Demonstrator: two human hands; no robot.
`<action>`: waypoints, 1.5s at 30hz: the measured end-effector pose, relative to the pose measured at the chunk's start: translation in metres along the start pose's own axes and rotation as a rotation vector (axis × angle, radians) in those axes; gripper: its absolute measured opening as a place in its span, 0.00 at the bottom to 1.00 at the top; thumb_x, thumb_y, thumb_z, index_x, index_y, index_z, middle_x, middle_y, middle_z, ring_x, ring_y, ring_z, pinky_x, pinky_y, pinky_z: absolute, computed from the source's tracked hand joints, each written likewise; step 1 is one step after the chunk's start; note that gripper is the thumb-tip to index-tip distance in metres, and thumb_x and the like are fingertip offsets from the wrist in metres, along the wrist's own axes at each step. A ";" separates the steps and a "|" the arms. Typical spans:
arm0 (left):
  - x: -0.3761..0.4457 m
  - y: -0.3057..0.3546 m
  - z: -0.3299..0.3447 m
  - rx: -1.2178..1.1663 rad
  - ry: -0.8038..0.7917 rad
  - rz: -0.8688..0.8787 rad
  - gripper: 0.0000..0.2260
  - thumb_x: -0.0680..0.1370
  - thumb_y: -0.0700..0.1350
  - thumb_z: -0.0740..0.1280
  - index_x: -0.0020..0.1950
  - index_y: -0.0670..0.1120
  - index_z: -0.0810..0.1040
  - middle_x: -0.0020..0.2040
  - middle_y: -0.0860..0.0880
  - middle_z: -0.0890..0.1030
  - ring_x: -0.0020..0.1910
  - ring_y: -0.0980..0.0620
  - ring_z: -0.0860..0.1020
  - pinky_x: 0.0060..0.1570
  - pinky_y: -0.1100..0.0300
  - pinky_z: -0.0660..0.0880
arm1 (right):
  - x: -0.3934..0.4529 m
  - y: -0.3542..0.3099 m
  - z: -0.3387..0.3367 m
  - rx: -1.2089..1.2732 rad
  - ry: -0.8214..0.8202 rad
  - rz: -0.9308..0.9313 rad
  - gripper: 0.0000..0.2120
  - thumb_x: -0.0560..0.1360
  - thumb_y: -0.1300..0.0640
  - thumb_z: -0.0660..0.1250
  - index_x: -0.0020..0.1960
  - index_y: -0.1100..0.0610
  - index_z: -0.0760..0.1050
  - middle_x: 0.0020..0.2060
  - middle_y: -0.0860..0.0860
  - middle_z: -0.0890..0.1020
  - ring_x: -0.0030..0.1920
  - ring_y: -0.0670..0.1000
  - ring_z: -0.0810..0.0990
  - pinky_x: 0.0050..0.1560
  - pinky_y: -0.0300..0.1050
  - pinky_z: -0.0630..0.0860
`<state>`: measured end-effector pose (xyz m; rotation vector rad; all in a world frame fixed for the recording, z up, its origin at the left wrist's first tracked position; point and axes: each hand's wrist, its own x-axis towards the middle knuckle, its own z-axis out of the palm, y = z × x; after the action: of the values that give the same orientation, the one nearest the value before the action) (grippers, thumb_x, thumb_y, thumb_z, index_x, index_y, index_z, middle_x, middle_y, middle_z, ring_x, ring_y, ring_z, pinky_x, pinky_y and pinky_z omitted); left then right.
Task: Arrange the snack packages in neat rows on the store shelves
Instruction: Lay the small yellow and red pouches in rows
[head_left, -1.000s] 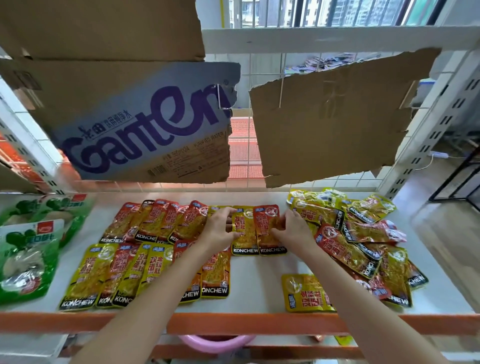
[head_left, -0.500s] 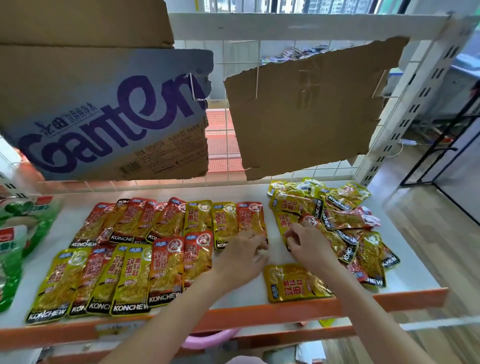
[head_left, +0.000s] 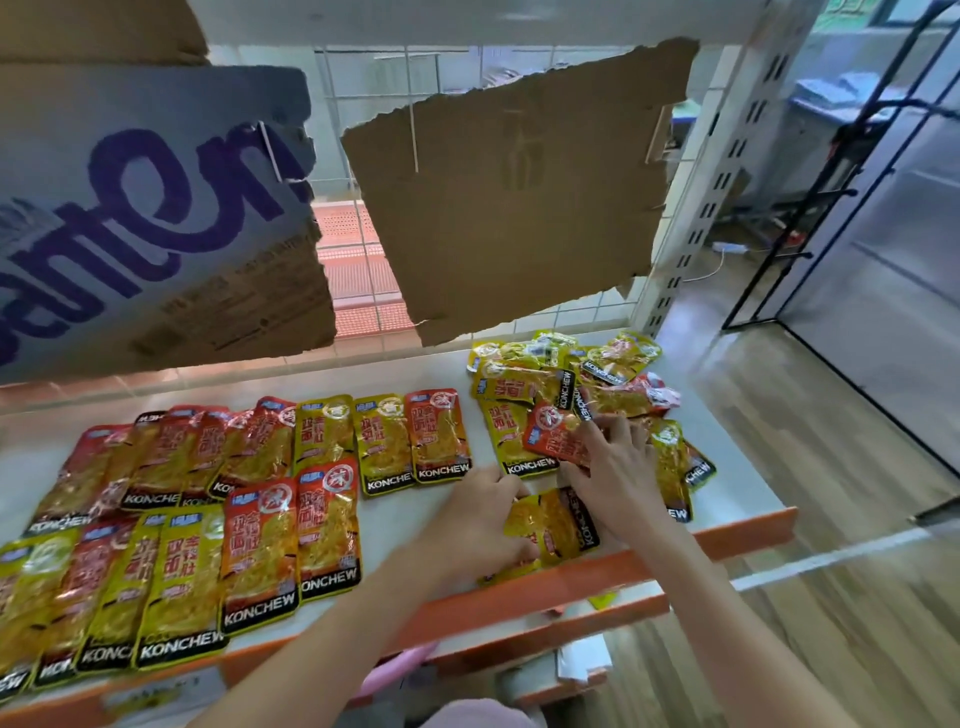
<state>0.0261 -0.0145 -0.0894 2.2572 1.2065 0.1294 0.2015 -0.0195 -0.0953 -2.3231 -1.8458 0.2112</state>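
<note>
Closest to the camera, both bare forearms reach in over the orange front lip of the shelf (head_left: 675, 551). The left hand (head_left: 480, 512) sits on the white shelf surface with its fingers curled onto the left edge of a loose yellow packet (head_left: 553, 525), which lies near the front edge, turned sideways so the KONCHEW band runs up its right side. The right hand (head_left: 615, 467) is just behind and to the right of that packet; its fingers are spread and mostly straight, lying flat on a red packet (head_left: 553, 436) at the near edge of the messy pile (head_left: 582, 384). I honestly can't tell whether the thumb is tucked under anything there.

Off to the left, the front row (head_left: 171, 582) of yellow and red packets lies flat, side by side and slightly overlapping, black KONCHEW bands toward the shelf lip. Behind it is the back row (head_left: 291, 447), same orientation, ending in a yellow and a red packet just left of the left hand's knuckles.

The unsorted pile takes up the right rear of the shelf, packets at all angles and stacked on each other.

Farther back, a torn brown cardboard sheet (head_left: 519, 197) hangs against the wire grid, with a printed carton flap (head_left: 156, 208) in purple lettering to its left.
</note>
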 end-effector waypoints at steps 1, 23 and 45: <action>-0.001 0.002 -0.001 -0.017 0.005 -0.011 0.26 0.70 0.54 0.73 0.64 0.47 0.71 0.59 0.48 0.70 0.59 0.51 0.69 0.53 0.62 0.65 | 0.001 0.000 -0.001 -0.003 -0.005 -0.020 0.22 0.76 0.46 0.62 0.67 0.53 0.65 0.68 0.55 0.64 0.68 0.58 0.60 0.66 0.53 0.60; -0.089 -0.062 -0.040 -0.716 0.396 -0.433 0.24 0.75 0.39 0.69 0.64 0.51 0.61 0.45 0.52 0.81 0.35 0.63 0.79 0.39 0.66 0.74 | -0.010 -0.067 0.008 0.302 -0.194 -0.123 0.27 0.70 0.44 0.67 0.63 0.54 0.63 0.63 0.57 0.66 0.67 0.58 0.61 0.64 0.51 0.63; -0.083 -0.077 -0.072 -0.767 0.514 -0.400 0.12 0.76 0.48 0.67 0.56 0.46 0.79 0.49 0.48 0.81 0.48 0.52 0.79 0.46 0.58 0.76 | -0.008 -0.067 0.010 0.606 -0.228 0.011 0.22 0.71 0.52 0.72 0.62 0.53 0.68 0.54 0.50 0.77 0.53 0.51 0.76 0.54 0.46 0.73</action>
<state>-0.1037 -0.0149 -0.0551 1.3207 1.5015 0.8898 0.1343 -0.0121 -0.0902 -1.9374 -1.5602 0.9262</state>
